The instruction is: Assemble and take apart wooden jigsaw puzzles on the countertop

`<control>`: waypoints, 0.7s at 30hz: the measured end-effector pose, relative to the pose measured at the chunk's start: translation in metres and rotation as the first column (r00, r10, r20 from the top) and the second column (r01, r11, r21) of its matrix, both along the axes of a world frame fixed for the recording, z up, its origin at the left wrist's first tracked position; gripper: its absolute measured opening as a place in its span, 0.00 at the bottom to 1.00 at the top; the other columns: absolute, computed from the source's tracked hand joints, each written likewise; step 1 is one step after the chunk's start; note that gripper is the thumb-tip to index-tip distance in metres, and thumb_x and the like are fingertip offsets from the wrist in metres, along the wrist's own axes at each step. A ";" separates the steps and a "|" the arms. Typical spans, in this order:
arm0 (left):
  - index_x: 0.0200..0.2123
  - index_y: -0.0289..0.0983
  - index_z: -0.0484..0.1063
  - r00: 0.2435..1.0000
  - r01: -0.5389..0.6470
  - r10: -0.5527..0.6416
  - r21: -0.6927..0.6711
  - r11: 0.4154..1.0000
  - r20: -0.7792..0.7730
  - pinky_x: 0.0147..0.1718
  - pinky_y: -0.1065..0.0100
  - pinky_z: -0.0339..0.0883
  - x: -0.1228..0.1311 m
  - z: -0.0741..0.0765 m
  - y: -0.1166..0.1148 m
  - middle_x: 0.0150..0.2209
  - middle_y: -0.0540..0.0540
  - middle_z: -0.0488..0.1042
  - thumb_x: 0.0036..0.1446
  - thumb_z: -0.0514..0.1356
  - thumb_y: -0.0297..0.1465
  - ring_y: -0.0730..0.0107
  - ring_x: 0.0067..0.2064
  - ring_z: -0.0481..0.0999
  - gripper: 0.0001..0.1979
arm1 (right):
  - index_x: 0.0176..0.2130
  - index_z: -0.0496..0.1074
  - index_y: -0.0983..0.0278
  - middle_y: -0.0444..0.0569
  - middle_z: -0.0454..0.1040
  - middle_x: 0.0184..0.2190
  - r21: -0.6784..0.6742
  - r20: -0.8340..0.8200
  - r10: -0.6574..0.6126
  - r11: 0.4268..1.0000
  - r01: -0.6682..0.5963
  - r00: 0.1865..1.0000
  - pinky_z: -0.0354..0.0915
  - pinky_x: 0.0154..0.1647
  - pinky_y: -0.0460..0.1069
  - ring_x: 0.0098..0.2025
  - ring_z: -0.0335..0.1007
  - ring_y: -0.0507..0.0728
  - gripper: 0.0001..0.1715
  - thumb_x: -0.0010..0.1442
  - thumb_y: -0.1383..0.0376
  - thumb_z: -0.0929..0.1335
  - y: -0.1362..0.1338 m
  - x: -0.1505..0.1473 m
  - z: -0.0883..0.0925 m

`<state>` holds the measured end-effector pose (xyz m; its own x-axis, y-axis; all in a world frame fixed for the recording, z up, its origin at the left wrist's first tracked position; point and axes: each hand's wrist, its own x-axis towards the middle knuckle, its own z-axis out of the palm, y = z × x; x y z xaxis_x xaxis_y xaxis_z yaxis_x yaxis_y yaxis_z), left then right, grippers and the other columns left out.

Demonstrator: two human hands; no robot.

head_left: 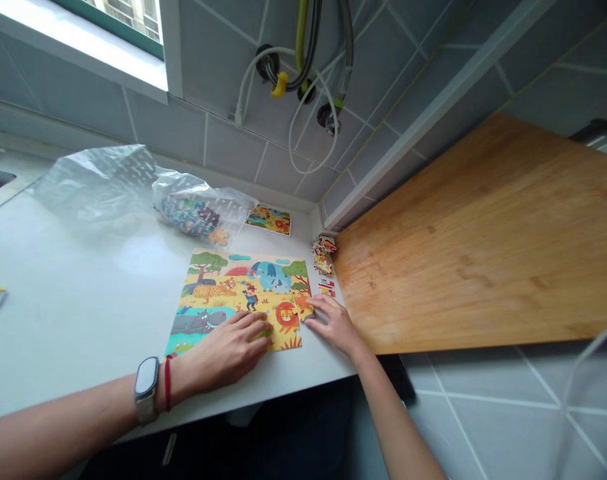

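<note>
Smooth countertop (88,300): left hand (233,348) rests unclenched on rectangular jigsaw (239,299) while right hand (336,325) pinches orange piece (302,305).

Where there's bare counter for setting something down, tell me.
Widest patch: the counter between bag, puzzle and left arm. A small strip lies below the puzzle, between left hand and right hand. Crowded: the puzzle's right, with loose pieces and board.

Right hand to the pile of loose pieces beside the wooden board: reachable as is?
Probably yes: the pile lies just past the right hand, with only a small red-and-white piece between. The hand is at a puzzle piece, so it would likely leave that first.
</note>
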<state>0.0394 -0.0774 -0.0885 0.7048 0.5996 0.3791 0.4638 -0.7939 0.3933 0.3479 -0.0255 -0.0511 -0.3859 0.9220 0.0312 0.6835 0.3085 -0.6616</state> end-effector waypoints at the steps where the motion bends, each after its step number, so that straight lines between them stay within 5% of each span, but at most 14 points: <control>1: 0.45 0.40 0.75 1.000 -0.001 0.001 0.011 1.000 -0.004 0.54 0.55 0.70 0.000 0.000 0.000 0.55 0.42 0.78 0.70 0.55 0.26 0.53 0.60 0.74 0.09 | 0.51 0.82 0.58 0.54 0.78 0.53 -0.014 0.012 0.005 1.000 -0.005 1.000 0.69 0.64 0.59 0.58 0.75 0.63 0.20 0.59 0.60 0.77 0.003 -0.002 -0.001; 5: 0.43 0.39 0.75 0.999 0.002 -0.004 0.052 0.999 0.040 0.53 0.55 0.69 0.000 0.000 0.000 0.53 0.41 0.78 0.69 0.56 0.26 0.53 0.58 0.75 0.08 | 0.52 0.80 0.60 0.55 0.77 0.56 -0.055 0.078 -0.172 0.983 0.176 0.982 0.71 0.59 0.57 0.57 0.75 0.63 0.20 0.61 0.57 0.74 0.011 -0.009 -0.002; 10: 0.43 0.38 0.75 0.998 -0.003 -0.001 0.067 0.998 0.059 0.54 0.55 0.67 0.001 -0.005 0.001 0.53 0.41 0.78 0.70 0.56 0.26 0.53 0.58 0.74 0.08 | 0.54 0.76 0.65 0.54 0.81 0.41 -0.262 0.339 -0.380 0.840 0.474 0.861 0.73 0.46 0.53 0.44 0.80 0.62 0.32 0.58 0.48 0.76 0.024 -0.026 0.001; 15: 0.45 0.38 0.74 0.999 0.027 -0.031 0.075 0.997 0.045 0.54 0.55 0.66 -0.001 -0.006 0.002 0.53 0.41 0.78 0.70 0.56 0.27 0.52 0.58 0.74 0.07 | 0.50 0.76 0.65 0.56 0.82 0.41 -0.185 0.474 -0.434 0.802 0.568 0.767 0.69 0.39 0.50 0.44 0.80 0.64 0.36 0.51 0.45 0.79 0.029 -0.043 0.002; 21: 0.44 0.39 0.74 0.998 0.027 -0.031 0.075 0.997 0.061 0.55 0.54 0.65 -0.002 -0.006 0.002 0.53 0.41 0.78 0.70 0.56 0.26 0.53 0.58 0.74 0.07 | 0.31 0.77 0.63 0.51 0.81 0.29 -0.274 0.452 -0.416 0.777 0.567 0.789 0.62 0.30 0.48 0.33 0.78 0.59 0.25 0.53 0.44 0.77 0.028 -0.042 0.007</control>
